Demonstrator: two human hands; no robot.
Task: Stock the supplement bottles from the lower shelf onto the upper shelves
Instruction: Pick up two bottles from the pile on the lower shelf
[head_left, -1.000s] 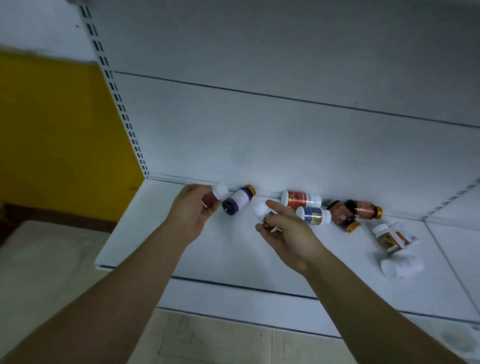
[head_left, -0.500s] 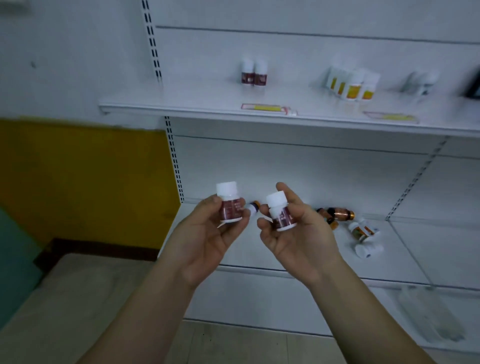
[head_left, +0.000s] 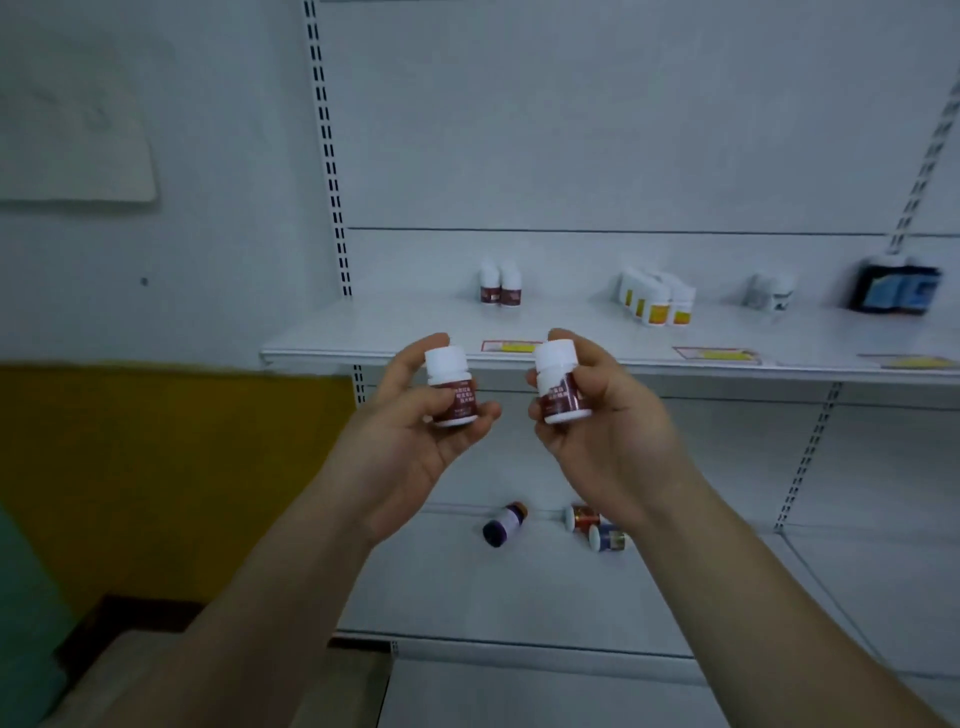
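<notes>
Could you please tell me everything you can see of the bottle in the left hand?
The bottle is small and white, plastic by its look, with a wide white cap and a dark red label whose pale print is too blurred to read. It is upright, raised in front of the upper shelf edge. The left hand holds it, thumb across its lower front, fingers curled behind and beneath. It is apart from the matching bottle in the right hand.

Bottles (head_left: 451, 387) up, prob. upper shelf (head_left: 363, 327) lvl
</notes>
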